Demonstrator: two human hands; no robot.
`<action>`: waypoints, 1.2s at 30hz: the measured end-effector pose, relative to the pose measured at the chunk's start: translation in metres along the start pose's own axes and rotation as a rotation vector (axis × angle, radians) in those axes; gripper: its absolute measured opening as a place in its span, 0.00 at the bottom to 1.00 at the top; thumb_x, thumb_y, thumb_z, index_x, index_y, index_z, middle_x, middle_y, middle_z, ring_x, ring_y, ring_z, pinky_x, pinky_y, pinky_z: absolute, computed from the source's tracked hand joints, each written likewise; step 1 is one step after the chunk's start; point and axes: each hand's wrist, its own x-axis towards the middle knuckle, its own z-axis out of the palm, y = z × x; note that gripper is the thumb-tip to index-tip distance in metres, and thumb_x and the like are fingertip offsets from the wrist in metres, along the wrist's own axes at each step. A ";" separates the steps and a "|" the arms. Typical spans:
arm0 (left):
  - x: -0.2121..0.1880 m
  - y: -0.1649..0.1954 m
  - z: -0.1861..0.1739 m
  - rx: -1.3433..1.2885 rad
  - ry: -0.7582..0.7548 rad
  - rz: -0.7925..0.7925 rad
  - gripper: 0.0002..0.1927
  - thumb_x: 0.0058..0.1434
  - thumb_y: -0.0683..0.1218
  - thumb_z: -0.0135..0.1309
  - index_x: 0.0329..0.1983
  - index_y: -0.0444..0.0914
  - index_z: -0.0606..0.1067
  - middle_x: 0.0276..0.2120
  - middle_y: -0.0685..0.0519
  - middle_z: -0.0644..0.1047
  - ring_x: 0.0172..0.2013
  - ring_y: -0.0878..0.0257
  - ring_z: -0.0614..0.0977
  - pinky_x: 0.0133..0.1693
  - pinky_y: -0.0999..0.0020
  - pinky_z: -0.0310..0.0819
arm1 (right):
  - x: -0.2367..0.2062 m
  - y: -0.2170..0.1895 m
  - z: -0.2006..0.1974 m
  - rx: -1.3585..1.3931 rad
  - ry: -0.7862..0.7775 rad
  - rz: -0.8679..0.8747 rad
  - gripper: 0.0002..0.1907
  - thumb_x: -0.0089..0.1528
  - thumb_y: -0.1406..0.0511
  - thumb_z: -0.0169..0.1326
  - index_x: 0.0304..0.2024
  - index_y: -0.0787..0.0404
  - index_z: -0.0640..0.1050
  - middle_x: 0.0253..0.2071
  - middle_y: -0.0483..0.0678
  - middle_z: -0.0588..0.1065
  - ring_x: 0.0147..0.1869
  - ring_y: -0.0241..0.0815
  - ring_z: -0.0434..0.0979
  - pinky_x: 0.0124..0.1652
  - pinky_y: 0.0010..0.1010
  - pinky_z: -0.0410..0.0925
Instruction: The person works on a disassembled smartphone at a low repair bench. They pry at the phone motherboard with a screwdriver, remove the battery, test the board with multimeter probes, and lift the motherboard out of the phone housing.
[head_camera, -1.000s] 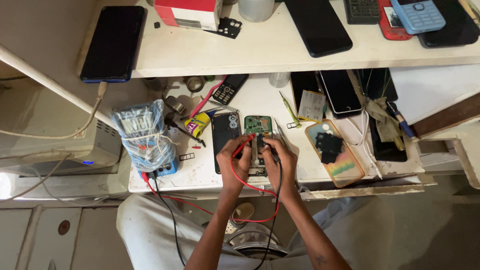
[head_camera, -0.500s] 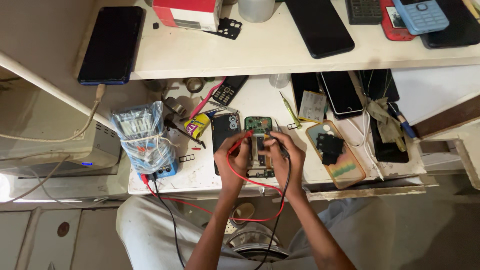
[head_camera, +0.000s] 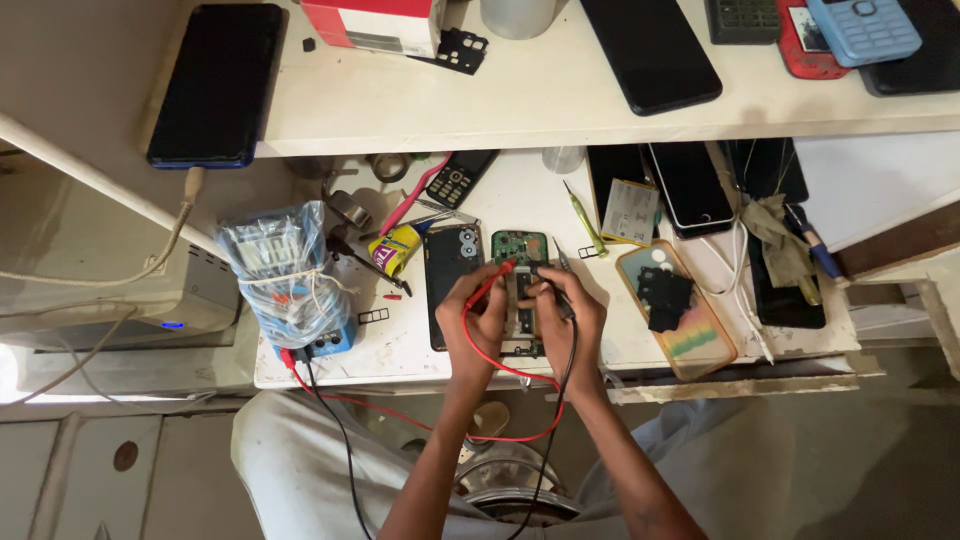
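Note:
An opened phone (head_camera: 521, 285) with a green circuit board lies on the white worktable (head_camera: 400, 340). My left hand (head_camera: 476, 322) holds a red test probe (head_camera: 497, 276) with its tip on the board. My right hand (head_camera: 566, 320) holds a black test probe (head_camera: 548, 276) against the board beside it. Red and black leads (head_camera: 520, 420) loop down over my lap and run to a blue multimeter (head_camera: 290, 285) wrapped in clear plastic at the table's left.
A black phone back (head_camera: 450, 270) lies left of the board, a colourful phone case (head_camera: 678, 308) to the right. Several phones, a battery, a green screwdriver (head_camera: 582, 218) and a yellow tape roll (head_camera: 394, 250) crowd the table. The upper shelf (head_camera: 480, 100) carries more phones and a red box.
Both hands have shifted slightly on the board, and the probe tips sit a little closer together. The rest of the table is unchanged.

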 end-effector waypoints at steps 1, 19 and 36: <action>-0.001 0.000 -0.001 -0.026 -0.008 0.011 0.11 0.65 0.42 0.56 0.47 0.30 0.80 0.26 0.51 0.76 0.24 0.71 0.73 0.27 0.73 0.66 | -0.001 0.000 0.000 -0.003 -0.002 0.003 0.12 0.68 0.73 0.48 0.53 0.69 0.75 0.39 0.52 0.80 0.41 0.39 0.85 0.39 0.25 0.74; -0.002 0.003 -0.003 -0.016 -0.025 0.023 0.11 0.65 0.42 0.58 0.47 0.32 0.81 0.27 0.50 0.77 0.24 0.71 0.73 0.27 0.73 0.66 | -0.006 0.007 0.007 -0.053 0.058 -0.134 0.10 0.68 0.75 0.48 0.52 0.69 0.74 0.38 0.53 0.80 0.40 0.39 0.85 0.39 0.26 0.75; 0.005 -0.002 -0.009 -0.062 0.081 0.079 0.10 0.66 0.42 0.56 0.46 0.31 0.80 0.30 0.52 0.80 0.30 0.73 0.77 0.33 0.76 0.72 | -0.004 -0.002 0.010 -0.242 0.057 -0.215 0.14 0.63 0.76 0.52 0.51 0.66 0.76 0.39 0.54 0.80 0.36 0.39 0.85 0.35 0.29 0.75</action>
